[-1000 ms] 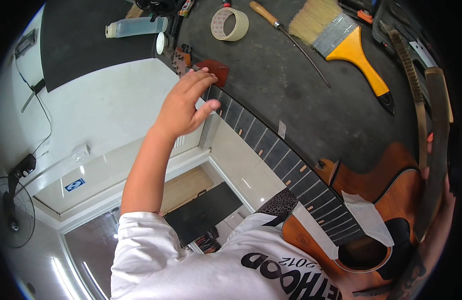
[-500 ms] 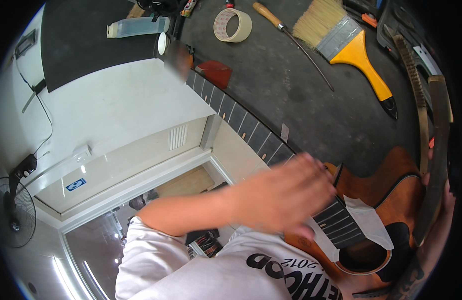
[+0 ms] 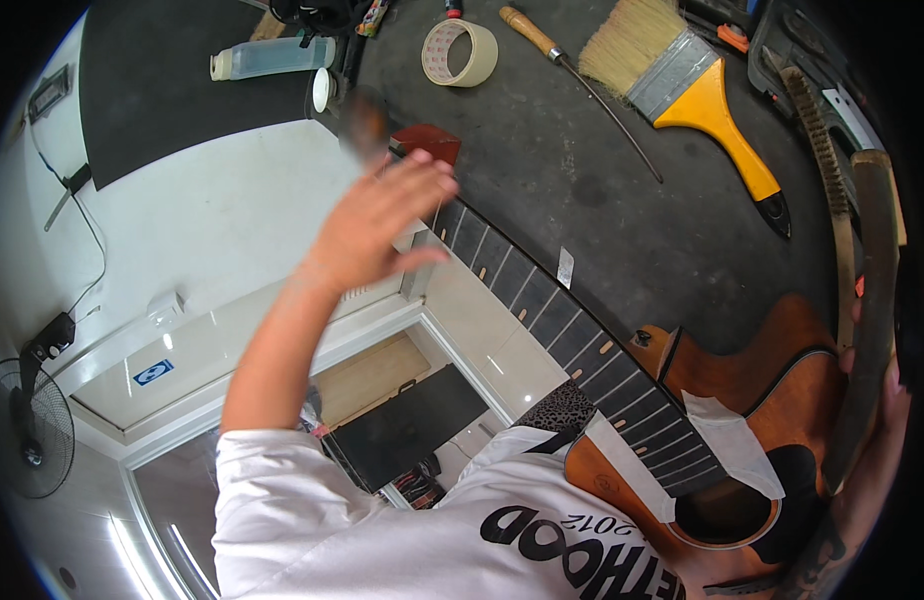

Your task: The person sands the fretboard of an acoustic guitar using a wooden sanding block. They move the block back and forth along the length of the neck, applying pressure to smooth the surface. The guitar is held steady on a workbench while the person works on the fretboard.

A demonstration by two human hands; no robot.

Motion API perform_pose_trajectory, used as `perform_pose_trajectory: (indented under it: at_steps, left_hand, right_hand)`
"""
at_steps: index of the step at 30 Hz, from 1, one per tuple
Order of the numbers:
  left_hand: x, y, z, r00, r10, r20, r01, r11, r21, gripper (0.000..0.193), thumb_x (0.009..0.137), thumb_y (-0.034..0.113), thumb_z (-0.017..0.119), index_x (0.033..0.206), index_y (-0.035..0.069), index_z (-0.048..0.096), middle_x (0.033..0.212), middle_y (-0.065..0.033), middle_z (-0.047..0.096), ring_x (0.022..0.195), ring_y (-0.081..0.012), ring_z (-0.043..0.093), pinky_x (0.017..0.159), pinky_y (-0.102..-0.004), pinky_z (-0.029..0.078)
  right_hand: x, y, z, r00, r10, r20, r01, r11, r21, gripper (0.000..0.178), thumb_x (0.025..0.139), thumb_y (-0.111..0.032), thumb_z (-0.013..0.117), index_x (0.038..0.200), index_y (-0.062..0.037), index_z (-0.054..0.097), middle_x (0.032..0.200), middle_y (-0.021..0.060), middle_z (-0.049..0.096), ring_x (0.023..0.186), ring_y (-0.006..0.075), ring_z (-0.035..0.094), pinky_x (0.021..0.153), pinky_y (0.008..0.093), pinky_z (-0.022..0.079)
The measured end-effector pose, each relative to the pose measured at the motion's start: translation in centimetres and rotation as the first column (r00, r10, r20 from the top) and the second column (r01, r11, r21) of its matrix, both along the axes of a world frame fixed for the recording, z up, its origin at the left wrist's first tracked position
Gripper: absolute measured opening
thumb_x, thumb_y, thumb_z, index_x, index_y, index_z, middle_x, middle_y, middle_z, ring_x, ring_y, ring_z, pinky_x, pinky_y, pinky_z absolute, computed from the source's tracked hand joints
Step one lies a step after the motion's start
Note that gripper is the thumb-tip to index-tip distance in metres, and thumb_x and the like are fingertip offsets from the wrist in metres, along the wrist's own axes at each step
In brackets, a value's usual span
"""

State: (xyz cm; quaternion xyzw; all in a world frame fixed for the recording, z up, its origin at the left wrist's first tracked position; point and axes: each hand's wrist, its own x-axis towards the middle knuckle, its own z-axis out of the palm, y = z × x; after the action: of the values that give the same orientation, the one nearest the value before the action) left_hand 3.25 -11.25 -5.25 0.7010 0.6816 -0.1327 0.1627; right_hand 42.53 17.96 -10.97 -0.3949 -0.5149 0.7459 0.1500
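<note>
An acoustic guitar without strings [image 3: 782, 370] lies across my lap, its neck slanting up to the left. Its dark fretboard [image 3: 542, 290] carries metal frets, and strips of white tape [image 3: 727, 435] cover the body on both sides of its lower end. Over the upper end of the neck is my left hand [image 3: 377, 220], fingers stretched out and holding nothing; whether it touches the frets I cannot tell. At the right edge my right hand [image 3: 890, 395] grips a long dark brown bar [image 3: 867, 300], which hides most of its fingers.
On the dark bench lie a tape roll [image 3: 460, 53], a thin tool with a wooden handle [image 3: 610, 95], a wide yellow-handled paintbrush [image 3: 717, 110] and a wire brush [image 3: 817, 140]. A red-brown block [image 3: 427, 142] sits beside the neck's upper end. Far left are a clear bottle [image 3: 277, 58] and a fan [image 3: 27, 425].
My left hand has swept up along the neck from the lower frets to the upper end, uncovering the lower fretboard. The right hand and the bar have barely moved.
</note>
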Motion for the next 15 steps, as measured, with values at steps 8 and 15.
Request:
perform_pose_trajectory:
  at_steps: [8,15]
  left_hand:
    - [-5.4,-0.3,1.3,0.994,0.016,-0.11,-0.016,1.0,0.004,0.074,0.073,0.01,0.087,0.141,0.004,0.059,0.145,-0.0118,0.06,0.142,-0.0317,0.049,0.119,-0.0504,0.038]
    - [4.2,2.5,0.6,0.968,-0.001,0.25,0.0,1.0,0.003,0.08,0.063,0.012,0.092,0.135,-0.002,0.06,0.135,-0.0212,0.064,0.13,-0.0396,0.059,0.115,-0.0499,0.043]
  right_hand:
    - [0.0,0.2,-0.6,0.994,0.073,0.085,-0.078,0.996,0.048,0.078,0.096,-0.038,0.055,0.158,0.0042,0.032,0.127,0.0224,0.062,0.099,0.0192,0.062,0.087,0.0274,0.052]
    - [-0.4,1.1,-0.3,0.992,0.101,0.07,-0.107,0.99,0.087,0.077,0.096,-0.041,0.054,0.157,0.0022,0.036,0.127,0.0194,0.063,0.098,0.0161,0.061,0.088,0.0256,0.049]
